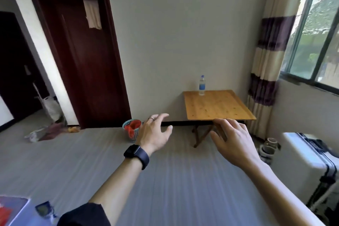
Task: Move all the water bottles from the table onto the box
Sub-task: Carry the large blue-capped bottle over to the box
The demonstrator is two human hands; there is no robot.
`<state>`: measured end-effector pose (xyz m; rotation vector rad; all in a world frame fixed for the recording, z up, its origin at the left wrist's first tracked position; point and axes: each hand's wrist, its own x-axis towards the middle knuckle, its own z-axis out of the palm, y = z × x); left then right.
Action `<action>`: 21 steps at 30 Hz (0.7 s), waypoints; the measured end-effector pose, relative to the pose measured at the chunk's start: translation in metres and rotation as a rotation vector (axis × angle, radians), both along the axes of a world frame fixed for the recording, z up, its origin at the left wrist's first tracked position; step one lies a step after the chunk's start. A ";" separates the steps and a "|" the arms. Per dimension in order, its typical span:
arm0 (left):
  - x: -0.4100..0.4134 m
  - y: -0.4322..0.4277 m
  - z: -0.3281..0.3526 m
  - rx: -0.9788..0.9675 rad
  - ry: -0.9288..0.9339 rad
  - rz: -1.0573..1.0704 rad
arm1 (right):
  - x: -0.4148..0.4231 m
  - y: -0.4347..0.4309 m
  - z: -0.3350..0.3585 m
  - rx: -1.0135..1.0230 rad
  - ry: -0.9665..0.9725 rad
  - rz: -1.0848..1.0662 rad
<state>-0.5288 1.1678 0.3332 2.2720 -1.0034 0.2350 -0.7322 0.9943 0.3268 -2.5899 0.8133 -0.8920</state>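
Your left hand (pixel 156 134) and right hand (pixel 233 141) reach out in front of you, fingers spread and relaxed, gripping nothing. One water bottle (pixel 201 85) stands upright near the 11 o'clock corner of the wooden bench (pixel 220 108), well apart from both hands. The bench sits at your 1 o'clock, against the wall.

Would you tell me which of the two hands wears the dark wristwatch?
The left hand: a dark watch wraps its wrist, a ring circles one finger; the right hand is bare.
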 end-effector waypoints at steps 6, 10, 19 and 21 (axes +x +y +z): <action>0.123 -0.079 -0.009 -0.010 0.011 0.035 | 0.119 -0.091 -0.007 0.003 -0.029 0.040; 0.213 -0.138 -0.018 -0.016 -0.008 -0.002 | 0.204 -0.152 -0.015 -0.006 -0.057 0.010; 0.401 -0.282 -0.042 0.009 0.095 -0.107 | 0.352 -0.272 -0.052 0.127 -0.052 -0.112; 0.433 -0.316 -0.053 0.027 0.103 -0.148 | 0.380 -0.301 -0.065 0.158 -0.062 -0.140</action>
